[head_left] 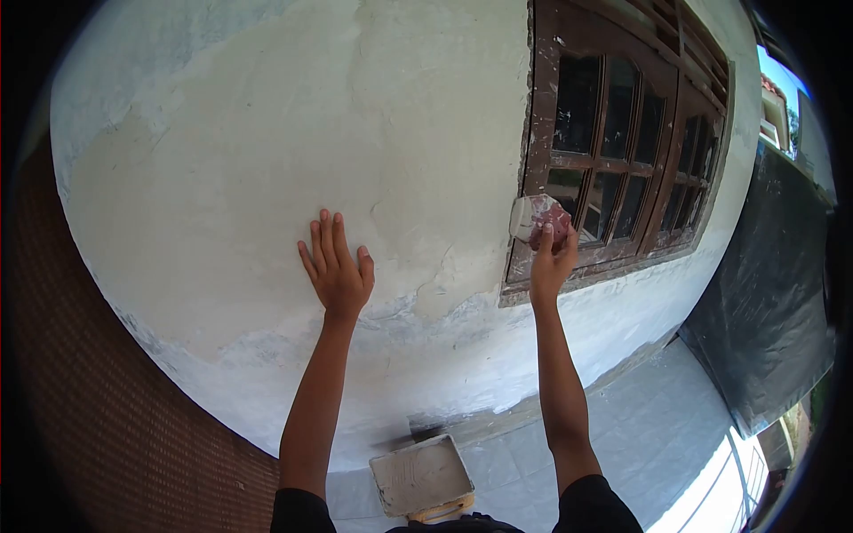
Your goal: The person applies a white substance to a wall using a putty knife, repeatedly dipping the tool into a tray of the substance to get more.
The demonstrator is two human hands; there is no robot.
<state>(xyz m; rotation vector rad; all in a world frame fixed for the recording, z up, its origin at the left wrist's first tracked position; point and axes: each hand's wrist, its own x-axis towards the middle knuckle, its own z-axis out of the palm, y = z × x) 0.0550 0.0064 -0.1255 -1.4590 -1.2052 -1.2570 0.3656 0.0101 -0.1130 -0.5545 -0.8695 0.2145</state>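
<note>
your right grip (553,265) is clamped on the reddish pad (542,216) at the left edge of the window (613,164), perhaps low to leave its face free; your left grip (338,276), spread apart, lies against the wall (222,186), probably to steady you.

Pale grey floor (649,391), looks sheeted; shallow tray (379,489) above it.
Tray smeared pale inside, yellowish object (442,511) at near edge; unclear if tray sits on that or directly on floor.
</note>
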